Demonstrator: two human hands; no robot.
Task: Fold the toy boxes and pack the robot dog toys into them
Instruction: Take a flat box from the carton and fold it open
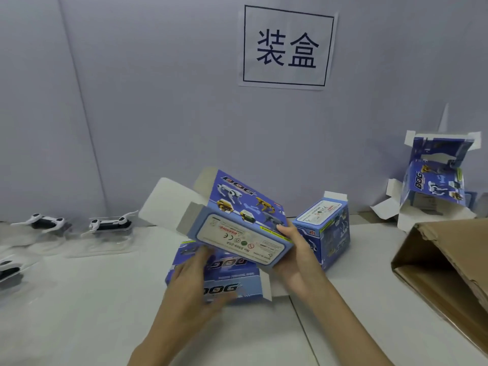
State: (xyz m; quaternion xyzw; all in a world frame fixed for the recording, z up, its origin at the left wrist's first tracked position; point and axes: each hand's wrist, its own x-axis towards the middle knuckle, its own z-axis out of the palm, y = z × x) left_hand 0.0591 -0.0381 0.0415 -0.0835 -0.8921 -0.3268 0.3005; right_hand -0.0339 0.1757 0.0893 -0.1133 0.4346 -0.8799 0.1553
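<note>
Fingers [284,229] of my right hand [295,256] curl round the near right corner of the toy box [244,220] I am holding up, thumb out of sight beneath it, so that hand grips the carton at its lower edge. My left hand [196,281] is blurred; its fingers look loosely spread and reach up under the box's left underside, but I cannot tell whether they actually touch the cardboard. The box sits tilted in the air above the middle of the white table [92,299], its printed face with the dog pictures turned up and away from me, the warning-label side facing me, and its white end flaps [169,202] standing open to the left. Directly below it a flattened box [227,281] lies on the table, partly hidden by my left hand. Just to the right stands a folded box [326,233], upright, with one top flap raised. Far right, an unfolded carton [435,178] leans against the wall with flaps splayed, and a brown cardboard case [449,265] lies open on its side near it. Along the left edge, robot dog toys [111,224] rest in clear plastic trays, well apart from the boxes. A paper sign [287,46] is stuck to the grey wall.
</note>
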